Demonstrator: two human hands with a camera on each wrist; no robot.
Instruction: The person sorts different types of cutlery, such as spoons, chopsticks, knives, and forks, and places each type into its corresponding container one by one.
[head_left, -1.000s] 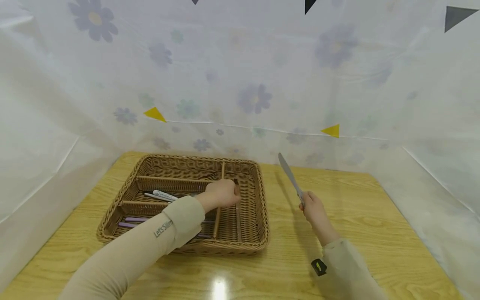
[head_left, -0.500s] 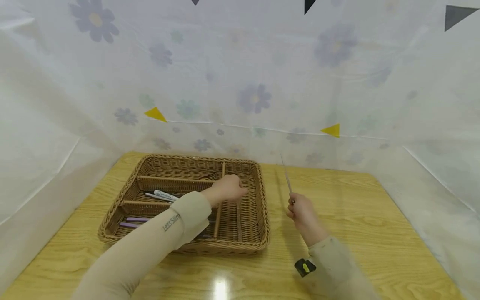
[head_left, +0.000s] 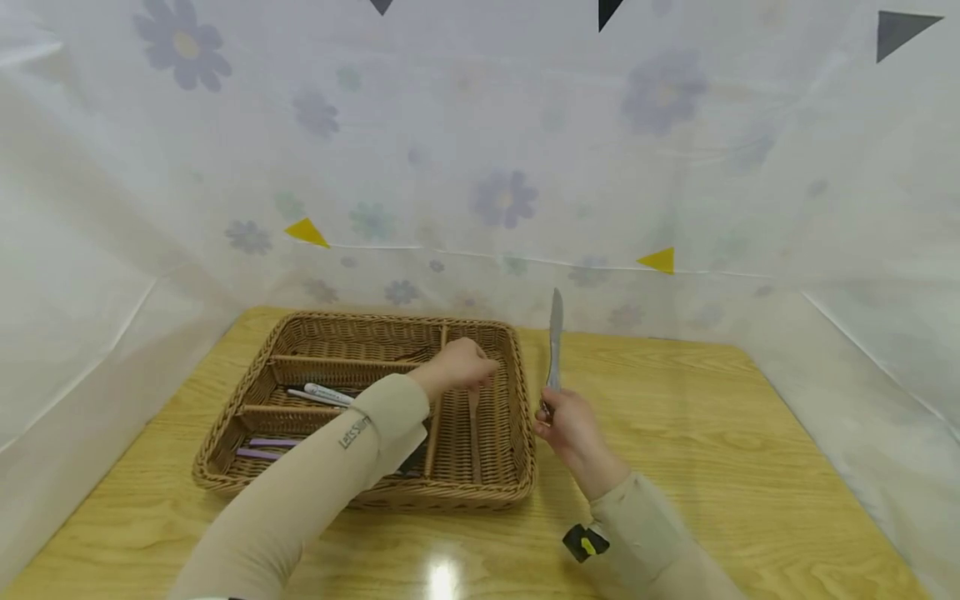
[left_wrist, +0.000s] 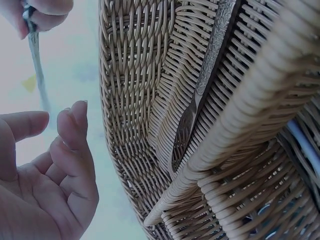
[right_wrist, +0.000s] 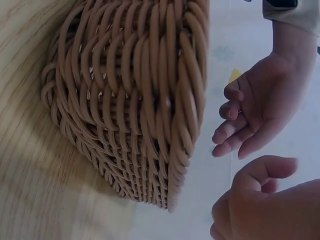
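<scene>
My right hand [head_left: 573, 425] grips a table knife [head_left: 556, 333] by its handle, beside the basket's right side, with the blade pointing up. The right wrist view shows part of this hand but not the knife. Over the right compartment of the wicker basket [head_left: 525, 400] is my left hand [head_left: 459, 364]. Its fingers are loosely bent and hold nothing, with thumb and forefinger apart in the left wrist view. Below it, along that compartment, lies a metal piece of cutlery [head_left: 475, 433] with a patterned handle; in the left wrist view its narrow, shiny end looks like a blade.
Dividers split the basket into several compartments. White-handled items [head_left: 322, 392] lie in the middle left one, purple sticks [head_left: 268, 442] in the front left one. The basket stands on a wooden table [head_left: 675, 433]. A flowered white sheet [head_left: 502, 125] hangs behind.
My right hand has moved left toward the basket with the knife, which has turned from leaning left to nearly upright. My left hand has shifted slightly right and back, away from the cutlery.
</scene>
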